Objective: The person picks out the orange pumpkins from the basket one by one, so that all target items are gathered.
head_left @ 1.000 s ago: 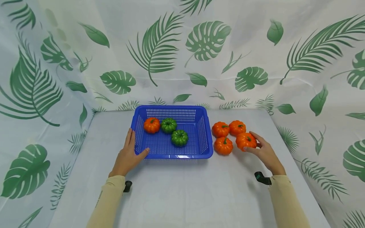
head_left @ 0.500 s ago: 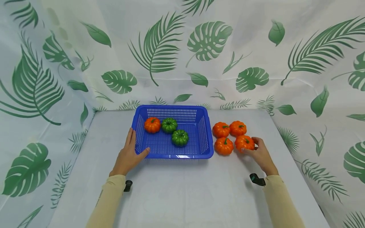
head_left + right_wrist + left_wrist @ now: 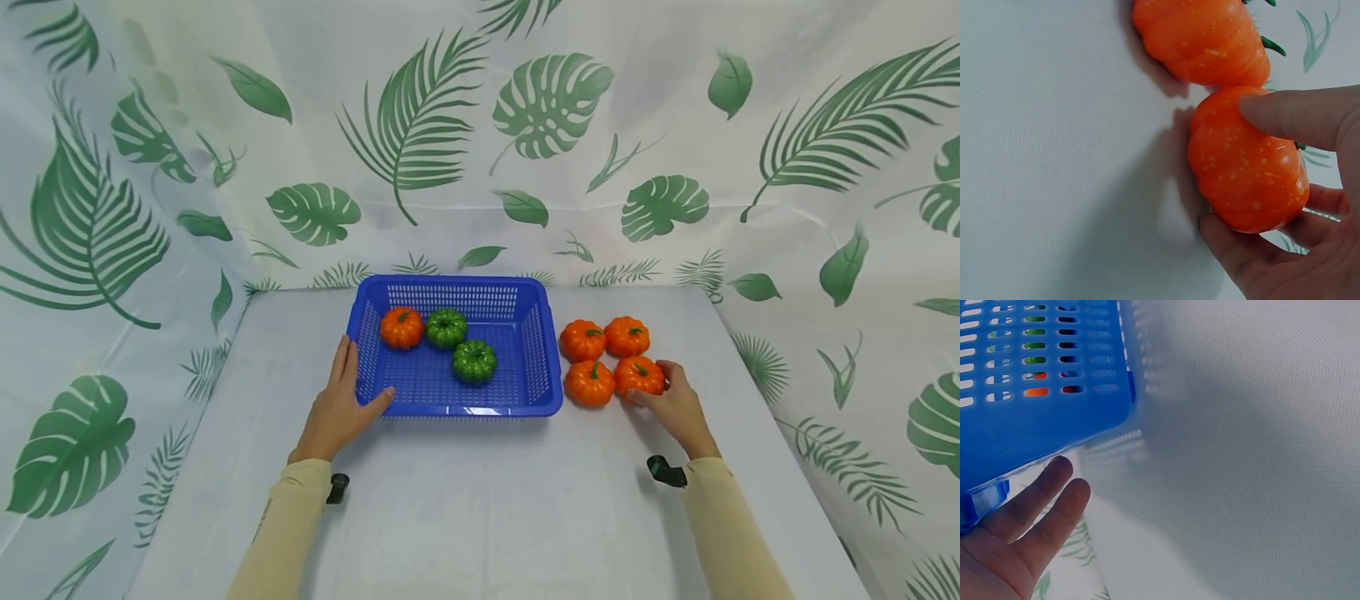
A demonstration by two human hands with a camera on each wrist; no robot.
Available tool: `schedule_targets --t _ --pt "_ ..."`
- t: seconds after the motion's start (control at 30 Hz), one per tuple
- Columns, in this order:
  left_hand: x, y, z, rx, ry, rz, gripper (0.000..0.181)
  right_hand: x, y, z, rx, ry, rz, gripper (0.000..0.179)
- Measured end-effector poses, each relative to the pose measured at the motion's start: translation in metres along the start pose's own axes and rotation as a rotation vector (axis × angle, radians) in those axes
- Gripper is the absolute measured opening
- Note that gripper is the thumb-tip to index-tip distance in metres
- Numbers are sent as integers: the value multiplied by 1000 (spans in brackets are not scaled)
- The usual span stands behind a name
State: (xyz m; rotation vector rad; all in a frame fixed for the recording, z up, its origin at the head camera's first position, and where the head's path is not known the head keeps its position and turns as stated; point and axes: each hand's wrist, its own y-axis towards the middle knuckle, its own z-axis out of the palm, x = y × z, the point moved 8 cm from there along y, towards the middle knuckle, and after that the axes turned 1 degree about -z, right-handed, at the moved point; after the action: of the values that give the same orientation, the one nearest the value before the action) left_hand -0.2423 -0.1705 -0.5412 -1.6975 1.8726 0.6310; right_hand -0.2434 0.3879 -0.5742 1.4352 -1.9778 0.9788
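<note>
My right hand (image 3: 677, 408) holds an orange toy pumpkin (image 3: 639, 378), thumb on its near side and fingers curled behind it. In the right wrist view this pumpkin (image 3: 1247, 169) meets another orange pumpkin (image 3: 1204, 40). With those two, the group right of the basket has two more orange pumpkins, one at back left (image 3: 582, 340) and one at back right (image 3: 627, 336). My left hand (image 3: 339, 412) rests at the left front corner of the blue basket (image 3: 465, 411), its fingers straight along the outside and its thumb at the front rim.
In the basket lie an orange pumpkin (image 3: 402, 327) and two green pumpkins, one behind (image 3: 447, 328) and one nearer the middle (image 3: 474, 362). A leaf-printed curtain (image 3: 442, 167) encloses the white table (image 3: 480, 508) at the back and sides.
My right hand has moved left and slightly down with its pumpkin, bringing it in beside the other orange ones. The left hand and the basket have stayed put.
</note>
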Motion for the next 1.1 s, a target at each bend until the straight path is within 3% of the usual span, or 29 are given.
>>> schedule_targets --t 0.6,0.9,1.1 --pt "2 3 2 9 12 -12 112 -7 -1 7 56 30 48 109" --pt "2 3 2 15 14 -20 111 -16 -10 -4 59 148 -13 102" --pt "1 2 2 11 8 -16 110 -10 -11 -7 81 177 -26 104"
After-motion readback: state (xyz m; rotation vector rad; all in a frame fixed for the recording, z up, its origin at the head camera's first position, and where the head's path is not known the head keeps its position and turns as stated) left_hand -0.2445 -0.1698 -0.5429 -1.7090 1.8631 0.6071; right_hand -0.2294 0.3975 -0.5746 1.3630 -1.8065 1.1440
